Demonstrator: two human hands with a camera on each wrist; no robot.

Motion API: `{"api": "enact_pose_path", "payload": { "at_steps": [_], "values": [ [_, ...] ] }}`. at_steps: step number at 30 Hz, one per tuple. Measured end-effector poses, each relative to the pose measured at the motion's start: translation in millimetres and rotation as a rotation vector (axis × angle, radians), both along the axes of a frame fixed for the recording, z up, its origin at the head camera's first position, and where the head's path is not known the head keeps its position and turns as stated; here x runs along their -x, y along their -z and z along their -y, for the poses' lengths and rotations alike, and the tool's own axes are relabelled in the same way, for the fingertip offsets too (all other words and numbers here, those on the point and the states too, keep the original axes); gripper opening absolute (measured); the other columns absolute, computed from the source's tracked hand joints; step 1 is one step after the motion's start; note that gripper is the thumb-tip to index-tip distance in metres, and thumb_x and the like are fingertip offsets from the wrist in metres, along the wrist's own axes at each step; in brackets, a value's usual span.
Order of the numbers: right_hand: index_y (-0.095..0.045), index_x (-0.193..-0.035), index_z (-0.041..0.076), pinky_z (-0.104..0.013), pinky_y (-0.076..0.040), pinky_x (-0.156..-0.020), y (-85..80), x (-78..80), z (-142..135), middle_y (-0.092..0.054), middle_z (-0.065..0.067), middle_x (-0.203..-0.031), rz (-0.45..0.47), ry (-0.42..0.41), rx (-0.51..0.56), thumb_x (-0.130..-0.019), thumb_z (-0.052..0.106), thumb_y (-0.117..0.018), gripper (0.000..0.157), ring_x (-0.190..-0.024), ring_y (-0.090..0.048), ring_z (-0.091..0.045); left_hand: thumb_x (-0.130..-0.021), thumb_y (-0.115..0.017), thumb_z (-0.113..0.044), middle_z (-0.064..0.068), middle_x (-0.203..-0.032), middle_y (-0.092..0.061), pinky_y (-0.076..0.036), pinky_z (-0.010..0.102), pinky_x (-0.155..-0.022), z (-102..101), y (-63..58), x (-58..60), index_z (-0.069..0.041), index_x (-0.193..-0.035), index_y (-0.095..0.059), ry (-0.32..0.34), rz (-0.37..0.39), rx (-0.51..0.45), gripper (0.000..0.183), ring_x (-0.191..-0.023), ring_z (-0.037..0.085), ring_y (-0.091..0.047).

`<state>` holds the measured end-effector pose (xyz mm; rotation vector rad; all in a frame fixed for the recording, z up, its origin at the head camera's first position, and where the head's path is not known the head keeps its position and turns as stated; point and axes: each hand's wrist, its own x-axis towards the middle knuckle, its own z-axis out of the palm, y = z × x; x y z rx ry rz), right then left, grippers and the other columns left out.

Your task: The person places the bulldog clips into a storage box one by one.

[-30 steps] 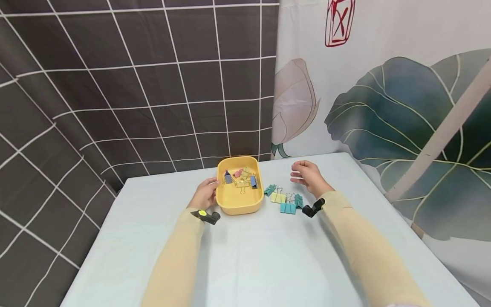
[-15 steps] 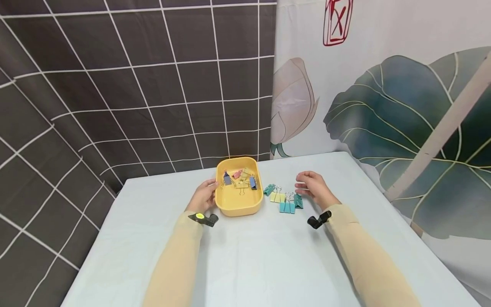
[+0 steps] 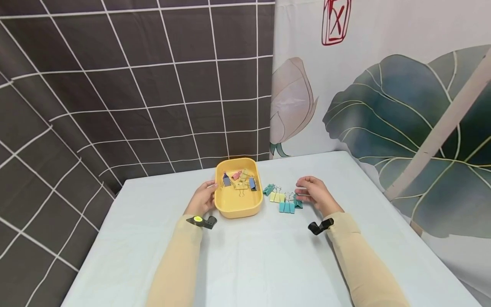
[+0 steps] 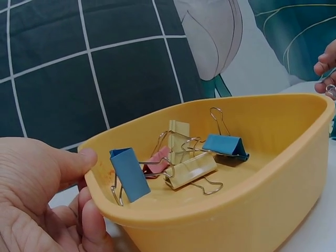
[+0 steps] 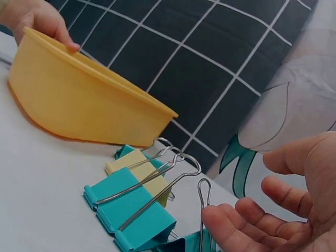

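Note:
My left hand (image 3: 203,198) grips the left rim of a yellow plastic tub (image 3: 238,209), thumb over the rim and fingers against the outer wall. In the left wrist view the tub holds several binder clips: a blue one (image 4: 130,174), a pink one (image 4: 156,161), a pale yellow one (image 4: 191,170) and another blue one (image 4: 226,145). My right hand (image 3: 315,195) hovers beside the loose clips, fingers loosely bent and apart, nothing held. Its fingertips are close to the wire handle of a dark teal clip (image 3: 298,202); whether they touch is unclear.
Right of the tub, on the white tabletop (image 3: 245,264), lie a bright teal clip (image 3: 287,207), a yellow clip (image 3: 277,197) and a green clip (image 3: 268,189). A dark gridded cloth (image 3: 184,85) and a white flowered cloth (image 3: 303,140) hang behind the table.
My right hand first drew back to the right, then came lower toward the dark teal clip. My left hand keeps its grip on the tub, and the clips lie as before.

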<state>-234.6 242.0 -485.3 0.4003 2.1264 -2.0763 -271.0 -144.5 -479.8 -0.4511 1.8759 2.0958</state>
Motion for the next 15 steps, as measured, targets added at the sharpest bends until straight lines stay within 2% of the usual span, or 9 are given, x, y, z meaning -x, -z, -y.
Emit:
{"api": "enact_pose_path", "payload": {
  "at_steps": [5, 10, 15],
  "values": [
    [-0.050, -0.125, 0.003, -0.036, -0.059, -0.085, 1.7, -4.5, 0.2, -0.053, -0.013, -0.122, -0.031, -0.003, 0.024, -0.105, 0.024, -0.055, 0.029, -0.102, -0.064, -0.023, -0.106, -0.056, -0.024, 0.014, -0.128, -0.057, -0.050, 0.025, -0.071, 1.0, 1.4, -1.3, -0.014, -0.145, -0.049, -0.001, -0.004, -0.008, 0.041, -0.098, 0.018, -0.058],
    [-0.048, -0.130, 0.002, -0.038, -0.058, -0.087, 0.0, -8.1, -0.5, -0.053, -0.013, -0.123, -0.040, 0.014, 0.058, -0.105, 0.023, -0.054, 0.033, -0.102, -0.065, -0.021, -0.106, -0.055, -0.023, 0.014, -0.129, -0.056, -0.053, 0.029, -0.078, -0.2, 1.1, -4.8, -0.014, -0.146, -0.048, -0.003, -0.001, -0.020, 0.041, -0.100, 0.020, -0.058],
    [-0.046, -0.135, 0.001, -0.040, -0.058, -0.089, -1.7, -8.8, 2.2, -0.053, -0.016, -0.128, -0.035, 0.003, 0.068, -0.105, 0.024, -0.055, 0.039, -0.107, -0.065, -0.025, -0.106, -0.055, -0.023, 0.013, -0.128, -0.057, -0.052, 0.027, -0.073, 0.7, 2.0, -6.9, -0.016, -0.146, -0.048, -0.013, 0.009, -0.018, 0.042, -0.097, 0.018, -0.059]
  ]
}}
